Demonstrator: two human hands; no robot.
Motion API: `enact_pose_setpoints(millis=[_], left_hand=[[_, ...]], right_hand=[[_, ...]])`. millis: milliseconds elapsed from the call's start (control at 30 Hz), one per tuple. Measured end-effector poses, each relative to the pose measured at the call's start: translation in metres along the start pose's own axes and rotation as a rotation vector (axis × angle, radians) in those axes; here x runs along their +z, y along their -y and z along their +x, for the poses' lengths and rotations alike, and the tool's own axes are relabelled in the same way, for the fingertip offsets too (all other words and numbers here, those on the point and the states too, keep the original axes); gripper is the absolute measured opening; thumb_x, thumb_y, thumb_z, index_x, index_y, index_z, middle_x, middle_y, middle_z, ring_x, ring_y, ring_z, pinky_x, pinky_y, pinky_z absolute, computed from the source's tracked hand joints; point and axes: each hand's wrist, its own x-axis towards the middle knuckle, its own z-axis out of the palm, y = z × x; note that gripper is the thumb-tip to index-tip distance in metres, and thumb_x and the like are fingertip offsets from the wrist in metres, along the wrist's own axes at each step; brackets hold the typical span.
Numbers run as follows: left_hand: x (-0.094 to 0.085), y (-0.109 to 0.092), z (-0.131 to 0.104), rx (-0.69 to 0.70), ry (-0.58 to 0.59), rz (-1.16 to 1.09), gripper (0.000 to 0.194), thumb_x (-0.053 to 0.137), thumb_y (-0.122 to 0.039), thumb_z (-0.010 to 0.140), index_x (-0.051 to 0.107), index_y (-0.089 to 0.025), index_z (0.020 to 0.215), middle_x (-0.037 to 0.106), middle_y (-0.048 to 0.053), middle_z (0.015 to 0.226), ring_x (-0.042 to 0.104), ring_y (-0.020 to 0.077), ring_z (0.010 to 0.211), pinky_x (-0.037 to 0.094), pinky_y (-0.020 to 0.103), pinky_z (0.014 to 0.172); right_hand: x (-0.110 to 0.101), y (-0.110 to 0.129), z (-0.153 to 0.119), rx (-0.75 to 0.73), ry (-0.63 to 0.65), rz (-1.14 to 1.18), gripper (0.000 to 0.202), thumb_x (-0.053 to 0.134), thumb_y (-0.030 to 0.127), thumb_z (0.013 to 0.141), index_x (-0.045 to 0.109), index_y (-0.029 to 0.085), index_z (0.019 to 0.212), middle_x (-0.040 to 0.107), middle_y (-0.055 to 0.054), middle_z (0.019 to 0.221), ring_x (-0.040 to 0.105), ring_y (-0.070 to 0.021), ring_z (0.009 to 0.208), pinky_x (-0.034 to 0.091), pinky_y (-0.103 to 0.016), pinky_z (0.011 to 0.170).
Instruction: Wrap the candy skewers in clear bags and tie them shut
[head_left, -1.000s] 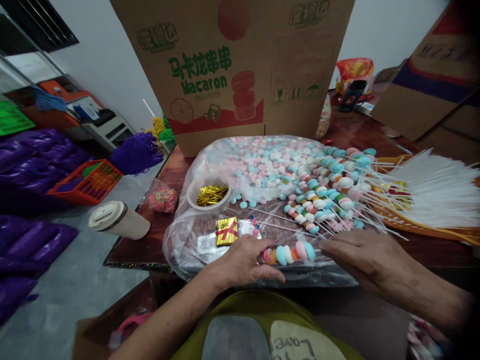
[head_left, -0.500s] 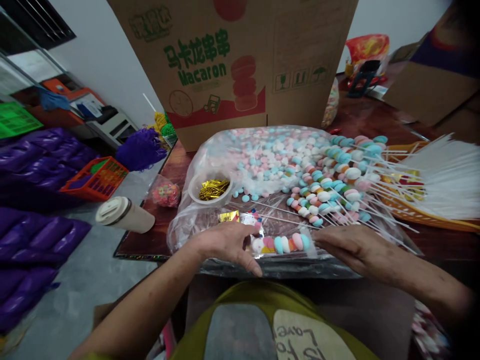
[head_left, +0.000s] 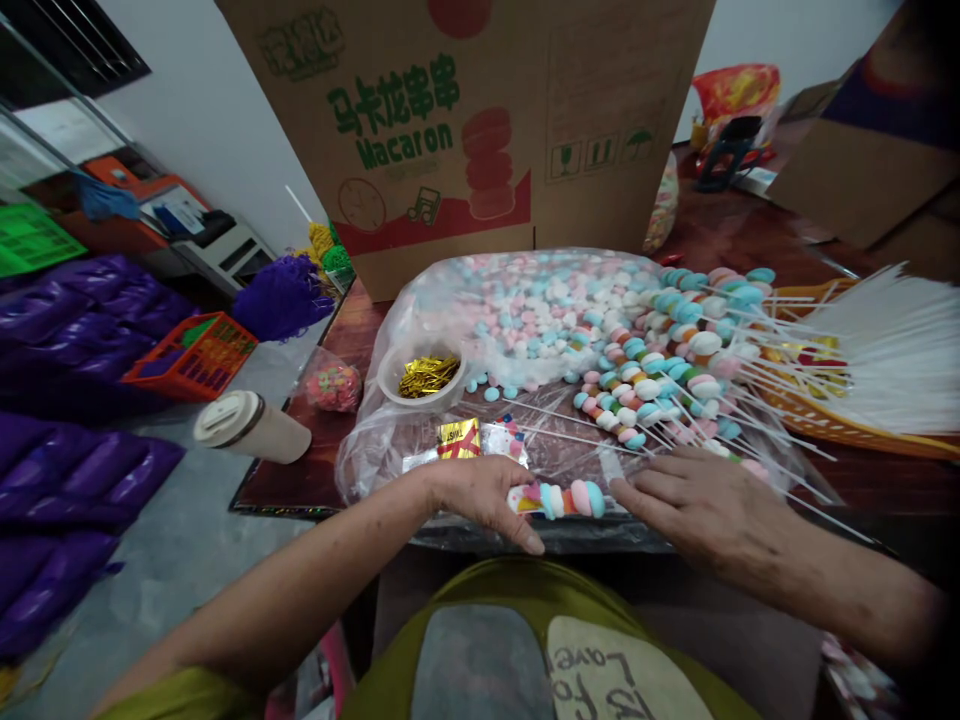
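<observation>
Your left hand [head_left: 484, 497] was at one end of a candy skewer [head_left: 574, 500]; beyond your right hand [head_left: 697, 505] lay piled skewers [head_left: 649, 385].

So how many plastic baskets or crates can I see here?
3: a green crate at far left, a red-orange crate near it, and an orange basket beyond the right hand, under the white sticks. Others may be hidden.

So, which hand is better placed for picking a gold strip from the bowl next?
Probably your left hand: it is nearer the bowl of gold strips, though it may be holding the front candy stick. Your right hand is farther off, beside the pile of candy skewers.
</observation>
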Motion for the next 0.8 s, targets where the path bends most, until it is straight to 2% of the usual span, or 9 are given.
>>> enact_pose_setpoints(millis=[67, 167, 267, 400, 533, 600, 700, 800], left_hand=[[0.001, 0.000, -0.001, -0.037, -0.184, 0.245, 0.028, 0.069, -0.041, 0.063, 0.057, -0.018, 0.072, 0.060, -0.001, 0.066, 0.056, 0.0148, 0.061, 0.040, 0.022, 0.053], [0.009, 0.001, 0.002, -0.038, -0.446, 0.661, 0.021, 0.061, -0.036, 0.070, 0.060, -0.017, 0.078, 0.064, 0.003, 0.069, 0.060, 0.0199, 0.067, 0.043, 0.029, 0.062], [0.020, 0.004, 0.007, 0.025, -0.600, 0.874, 0.021, 0.058, -0.033, 0.073, 0.060, -0.015, 0.083, 0.066, 0.008, 0.073, 0.062, 0.0240, 0.072, 0.044, 0.036, 0.069], [0.027, 0.003, 0.012, 0.062, -0.512, 0.871, 0.018, 0.057, -0.032, 0.073, 0.061, -0.016, 0.081, 0.066, 0.007, 0.073, 0.063, 0.0240, 0.070, 0.044, 0.034, 0.064], [0.024, -0.008, 0.014, -0.015, -0.374, 0.639, 0.035, 0.059, -0.052, 0.069, 0.061, -0.019, 0.081, 0.066, 0.003, 0.071, 0.062, 0.0220, 0.065, 0.041, 0.027, 0.053], [0.024, -0.016, 0.016, -0.042, -0.315, 0.582, 0.035, 0.061, -0.053, 0.068, 0.062, -0.021, 0.080, 0.065, 0.002, 0.070, 0.062, 0.0209, 0.065, 0.039, 0.025, 0.051], [0.024, -0.024, 0.019, -0.056, -0.353, 0.616, 0.027, 0.059, -0.044, 0.072, 0.062, -0.021, 0.087, 0.067, 0.003, 0.076, 0.063, 0.0220, 0.071, 0.042, 0.027, 0.057], [0.016, -0.025, 0.015, -0.031, -0.434, 0.635, 0.050, 0.063, -0.049, 0.069, 0.054, -0.021, 0.110, 0.068, 0.005, 0.087, 0.063, 0.0248, 0.078, 0.043, 0.029, 0.061]], right_hand=[[0.011, 0.006, -0.004, 0.127, 0.074, 0.206, 0.028, 0.036, 0.006, 0.081, 0.058, 0.016, 0.093, 0.061, -0.002, 0.065, 0.054, -0.0151, 0.056, 0.036, -0.028, 0.052], [0.016, 0.011, -0.012, 0.268, 0.146, 0.469, 0.026, 0.037, 0.009, 0.084, 0.058, 0.020, 0.092, 0.063, 0.000, 0.067, 0.055, -0.0114, 0.056, 0.035, -0.023, 0.050], [0.012, 0.012, -0.014, 0.339, 0.146, 0.539, 0.021, 0.039, 0.014, 0.087, 0.059, 0.021, 0.089, 0.064, 0.001, 0.068, 0.055, -0.0102, 0.055, 0.034, -0.021, 0.051], [0.005, 0.012, -0.006, 0.297, 0.149, 0.434, 0.024, 0.038, 0.010, 0.083, 0.058, 0.020, 0.090, 0.064, 0.000, 0.069, 0.055, -0.0111, 0.056, 0.032, -0.022, 0.051], [0.004, 0.016, 0.007, 0.202, 0.102, 0.082, 0.027, 0.043, 0.004, 0.068, 0.058, 0.017, 0.085, 0.060, -0.002, 0.062, 0.051, -0.0138, 0.051, 0.026, -0.026, 0.050], [0.007, 0.015, 0.012, 0.151, 0.109, 0.016, 0.023, 0.047, 0.005, 0.065, 0.058, 0.017, 0.081, 0.059, -0.002, 0.060, 0.049, -0.0141, 0.049, 0.025, -0.027, 0.050], [0.013, 0.008, 0.011, 0.174, 0.138, 0.085, 0.024, 0.046, 0.004, 0.066, 0.057, 0.017, 0.082, 0.059, -0.001, 0.060, 0.050, -0.0131, 0.049, 0.025, -0.026, 0.049], [0.021, -0.003, 0.002, 0.244, 0.082, 0.154, 0.029, 0.040, 0.002, 0.072, 0.057, 0.018, 0.090, 0.062, -0.001, 0.066, 0.054, -0.0131, 0.055, 0.030, -0.023, 0.051]])
